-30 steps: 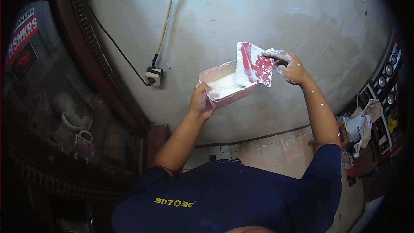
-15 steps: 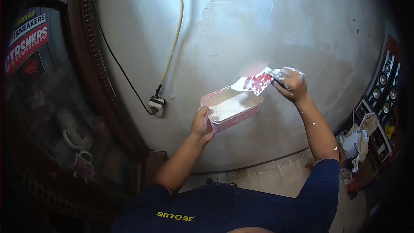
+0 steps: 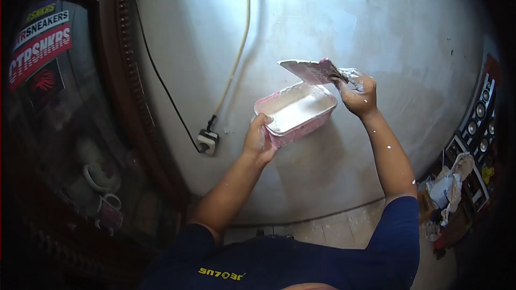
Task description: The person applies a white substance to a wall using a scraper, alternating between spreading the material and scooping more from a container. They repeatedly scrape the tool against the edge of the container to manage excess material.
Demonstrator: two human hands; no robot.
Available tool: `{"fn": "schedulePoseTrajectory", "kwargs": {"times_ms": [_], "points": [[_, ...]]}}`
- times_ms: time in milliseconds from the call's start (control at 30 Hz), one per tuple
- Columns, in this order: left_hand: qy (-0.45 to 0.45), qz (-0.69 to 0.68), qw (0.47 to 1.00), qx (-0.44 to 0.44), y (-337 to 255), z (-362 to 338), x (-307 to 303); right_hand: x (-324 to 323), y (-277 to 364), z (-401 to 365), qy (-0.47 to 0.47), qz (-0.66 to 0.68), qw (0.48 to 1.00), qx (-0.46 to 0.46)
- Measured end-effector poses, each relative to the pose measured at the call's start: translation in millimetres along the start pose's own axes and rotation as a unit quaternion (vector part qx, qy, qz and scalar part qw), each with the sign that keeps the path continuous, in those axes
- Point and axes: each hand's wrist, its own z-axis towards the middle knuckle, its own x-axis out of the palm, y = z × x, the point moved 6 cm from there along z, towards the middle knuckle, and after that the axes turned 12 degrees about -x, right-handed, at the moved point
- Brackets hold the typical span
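Against patchy grey wall (image 3: 322,21) near socket (image 3: 207,142): left hand (image 3: 259,139) grips pink tub (image 3: 301,123), right hand (image 3: 357,94) grips scraper (image 3: 309,70).

Words on a cabinet sticker and on a shirt

On the dark glass door of the brown wooden cabinet (image 3: 80,145), at the left, there is a black, red and white sticker (image 3: 40,43): its white band reads "SNEAKERS" and the red band under it reads "CTRSNKRS". The person's navy blue cloth shirt (image 3: 322,268) carries small yellow letters (image 3: 221,275), seen upside down; they seem to read "DEOLUS", but the first letters are not sure.
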Motion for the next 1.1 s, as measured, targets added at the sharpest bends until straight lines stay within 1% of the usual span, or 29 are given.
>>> {"fn": "schedulePoseTrajectory", "kwargs": {"times_ms": [33,67,100,167,233,267,300,367,433,500,533,567,600,667,700,733,767,833,867,900,967,1000,1067,1100], "points": [[0.006,0.005,1.000,0.008,-7.9,0.7,6.1,2.2,-2.4,8.9,-0.025,-0.005,1.000,0.002],[0.006,0.007,1.000,0.015,-13.8,0.3,11.0,6.7,-16.9,12.4,-0.032,-0.032,0.997,0.069],[0.005,0.007,1.000,0.020,-18.2,0.5,13.4,8.7,-22.5,22.4,-0.057,-0.026,0.995,0.074],[0.009,0.007,1.000,0.020,-26.2,0.5,15.7,18.1,-45.1,36.7,-0.090,0.072,0.975,0.191],[0.021,0.011,1.000,0.020,-31.6,-3.4,20.1,31.2,-70.4,44.8,-0.106,0.180,0.944,0.257],[0.030,0.008,0.999,0.007,-32.1,-5.3,18.6,36.8,-78.1,52.3,-0.100,0.181,0.954,0.216],[0.024,0.007,1.000,0.004,-32.7,-6.4,14.5,46.5,-87.6,55.4,-0.099,0.183,0.953,0.222],[0.011,0.038,0.999,0.013,-33.7,-10.1,6.2,67.6,-99.1,60.9,-0.157,0.296,0.907,0.256],[0.009,0.038,0.999,0.006,-32.2,-17.1,-1.2,88.5,-113.8,62.6,-0.147,0.276,0.902,0.298],[0.010,0.040,0.999,-0.002,-29.8,-23.9,-8.2,112.2,-115.6,66.5,-0.155,0.344,0.875,0.303],[0.007,0.041,0.999,-0.010,-27.0,-27.4,-15.3,117.1,-112.2,69.9,-0.120,0.231,0.920,0.293],[0.004,0.042,0.999,-0.019,-23.8,-31.0,-22.7,119.2,-109.3,72.3,-0.083,0.114,0.950,0.278],[-0.011,0.042,0.999,-0.015,-21.5,-34.1,-32.2,119.9,-110.9,70.9,-0.084,0.113,0.950,0.280],[-0.018,0.025,0.999,-0.022,-18.5,-48.3,-40.4,112.8,-120.1,67.1,-0.068,-0.041,0.948,0.307],[-0.024,0.005,0.999,-0.026,-19.2,-53.9,-44.9,94.6,-125.5,66.7,-0.078,-0.074,0.952,0.288],[-0.021,0.004,0.999,-0.029,-20.0,-60.5,-48.0,75.2,-134.9,58.0,-0.096,-0.105,0.927,0.347],[-0.025,0.002,0.999,-0.031,-21.1,-65.4,-55.1,57.5,-145.3,50.2,-0.093,-0.103,0.926,0.351],[-0.035,0.011,0.999,-0.040,-18.3,-77.1,-70.9,21.6,-167.5,19.6,-0.178,-0.014,0.896,0.407],[-0.065,-0.004,0.997,-0.032,-17.8,-81.9,-76.1,14.7,-167.4,14.3,-0.218,0.091,0.891,0.387],[-0.062,-0.007,0.998,-0.032,-16.6,-83.7,-77.5,12.7,-172.1,14.2,-0.210,0.141,0.899,0.359],[-0.066,-0.005,0.998,-0.009,-14.9,-86.3,-83.5,28.5,-135.4,36.2,-0.214,0.299,0.884,0.289],[-0.074,-0.014,0.997,-0.013,-11.2,-85.0,-89.5,45.9,-122.7,46.7,-0.184,0.323,0.888,0.271],[-0.084,-0.016,0.996,-0.027,-4.2,-87.8,-92.4,85.7,-119.9,64.2,-0.125,0.286,0.909,0.278],[-0.091,-0.018,0.995,-0.039,0.2,-88.4,-93.6,98.6,-103.3,73.9,-0.195,0.325,0.884,0.274]]}}
